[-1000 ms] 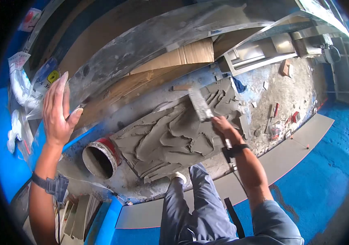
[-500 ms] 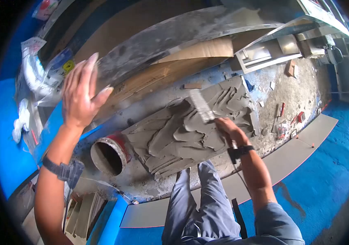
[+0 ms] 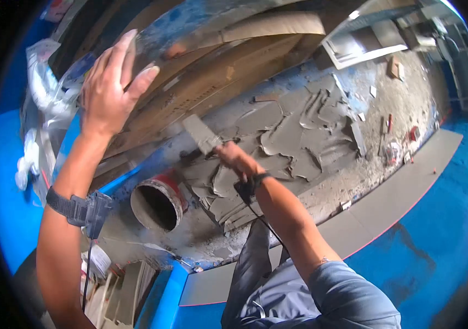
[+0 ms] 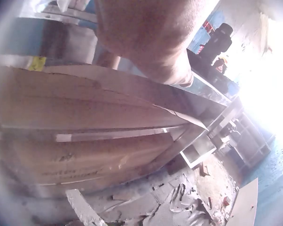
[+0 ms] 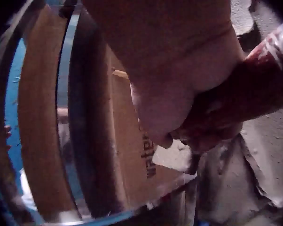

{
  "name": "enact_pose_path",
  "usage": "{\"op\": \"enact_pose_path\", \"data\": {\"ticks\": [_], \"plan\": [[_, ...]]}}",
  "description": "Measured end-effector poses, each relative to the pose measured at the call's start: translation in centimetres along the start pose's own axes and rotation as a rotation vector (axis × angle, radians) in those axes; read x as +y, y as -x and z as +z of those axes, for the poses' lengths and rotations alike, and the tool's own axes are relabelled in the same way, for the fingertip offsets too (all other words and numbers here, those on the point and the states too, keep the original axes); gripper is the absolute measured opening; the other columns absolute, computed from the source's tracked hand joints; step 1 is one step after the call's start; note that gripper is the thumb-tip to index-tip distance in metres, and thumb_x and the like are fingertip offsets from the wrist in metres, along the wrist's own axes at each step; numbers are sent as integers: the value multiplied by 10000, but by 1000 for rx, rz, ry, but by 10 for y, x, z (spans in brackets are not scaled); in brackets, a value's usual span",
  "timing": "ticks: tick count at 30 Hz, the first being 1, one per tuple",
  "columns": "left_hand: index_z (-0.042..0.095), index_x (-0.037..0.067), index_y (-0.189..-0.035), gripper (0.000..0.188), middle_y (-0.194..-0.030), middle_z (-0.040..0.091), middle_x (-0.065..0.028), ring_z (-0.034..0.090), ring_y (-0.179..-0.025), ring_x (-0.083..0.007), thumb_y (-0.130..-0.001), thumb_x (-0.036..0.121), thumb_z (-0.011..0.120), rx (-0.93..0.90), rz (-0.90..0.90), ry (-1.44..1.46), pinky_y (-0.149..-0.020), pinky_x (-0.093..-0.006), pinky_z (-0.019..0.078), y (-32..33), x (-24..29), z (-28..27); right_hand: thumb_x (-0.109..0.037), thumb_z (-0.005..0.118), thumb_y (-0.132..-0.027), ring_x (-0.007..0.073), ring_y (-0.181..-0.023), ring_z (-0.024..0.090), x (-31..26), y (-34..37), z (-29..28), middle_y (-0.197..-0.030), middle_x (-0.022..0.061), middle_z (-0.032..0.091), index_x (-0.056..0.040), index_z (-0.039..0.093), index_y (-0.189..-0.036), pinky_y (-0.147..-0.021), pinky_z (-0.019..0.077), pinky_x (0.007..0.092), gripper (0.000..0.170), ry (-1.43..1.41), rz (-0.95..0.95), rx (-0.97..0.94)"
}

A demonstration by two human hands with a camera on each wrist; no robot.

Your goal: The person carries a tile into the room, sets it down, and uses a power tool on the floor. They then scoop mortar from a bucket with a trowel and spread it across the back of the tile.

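My right hand grips a trowel by its dark red handle. The trowel's flat blade, coated with mortar, points toward the far left, over the left part of a spread of wet grey mortar. Ridges and folds run across the mortar. In the left wrist view the blade shows at the bottom edge. My left hand is raised on the left with its fingers straight and thumb apart, overlapping the edge of the dark counter and holding nothing.
A round bucket lies on its side left of the mortar. Large cardboard stands along the far side. A grey tile strip runs along the near right. Red-handled tools and debris lie right; plastic bags hang left.
My right hand has swept the trowel leftward across the mortar, from its upper middle to its left part. My left hand has shifted right in view, and the head view has moved.
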State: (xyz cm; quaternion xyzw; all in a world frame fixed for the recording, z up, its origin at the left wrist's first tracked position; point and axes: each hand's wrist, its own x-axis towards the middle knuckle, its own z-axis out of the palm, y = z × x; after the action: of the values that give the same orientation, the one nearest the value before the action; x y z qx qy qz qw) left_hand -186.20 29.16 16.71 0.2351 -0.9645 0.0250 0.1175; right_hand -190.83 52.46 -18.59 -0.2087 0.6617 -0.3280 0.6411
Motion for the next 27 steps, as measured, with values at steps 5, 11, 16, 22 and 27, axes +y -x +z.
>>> {"op": "enact_pose_path", "data": {"ticks": [5, 11, 16, 22, 27], "plan": [[434, 71, -1394, 678, -1297, 542, -211, 520, -1191, -365, -911, 540, 519, 4, -5, -21, -1009, -423, 395, 0, 0, 0, -414, 549, -883, 415, -731, 650, 49, 126, -15, -756, 221, 655, -44, 554, -976, -648, 516, 510, 381, 732, -88, 128], [465, 79, -1370, 712, -1288, 563, -180, 529, -1187, -350, -877, 586, 543, 32, -9, -25, -1007, -424, 403, 1, 1, 3, -311, 571, -878, 372, -616, 652, 120, 148, -147, -704, 193, 652, -55, 545, -910, -549, 519, 474, 260, 1010, -138, 553], [439, 86, -1399, 698, -1338, 531, -179, 499, -1233, -352, -901, 570, 518, 9, 3, -5, -1041, -419, 379, 3, -3, 6, -313, 588, -863, 365, -670, 666, 108, 142, -260, -682, 209, 638, -37, 587, -738, -596, 526, 466, 303, 945, -149, 961], [432, 89, -1402, 675, -1318, 532, -195, 508, -1204, -369, -909, 541, 519, -23, -29, 11, -1020, -423, 385, 0, 4, 0, -340, 561, -896, 157, -571, 570, 124, 126, -211, -653, 41, 619, -1, 660, -759, -487, 440, 354, 379, -167, 198, 511], [415, 70, -1408, 683, -1316, 524, -209, 504, -1196, -388, -917, 537, 502, -43, -16, -2, -1019, -429, 379, -1, 6, -3, -363, 571, -861, 342, -778, 691, 130, 162, -186, -839, 186, 699, -33, 680, -878, -699, 547, 466, 348, 880, -41, 249]]}}
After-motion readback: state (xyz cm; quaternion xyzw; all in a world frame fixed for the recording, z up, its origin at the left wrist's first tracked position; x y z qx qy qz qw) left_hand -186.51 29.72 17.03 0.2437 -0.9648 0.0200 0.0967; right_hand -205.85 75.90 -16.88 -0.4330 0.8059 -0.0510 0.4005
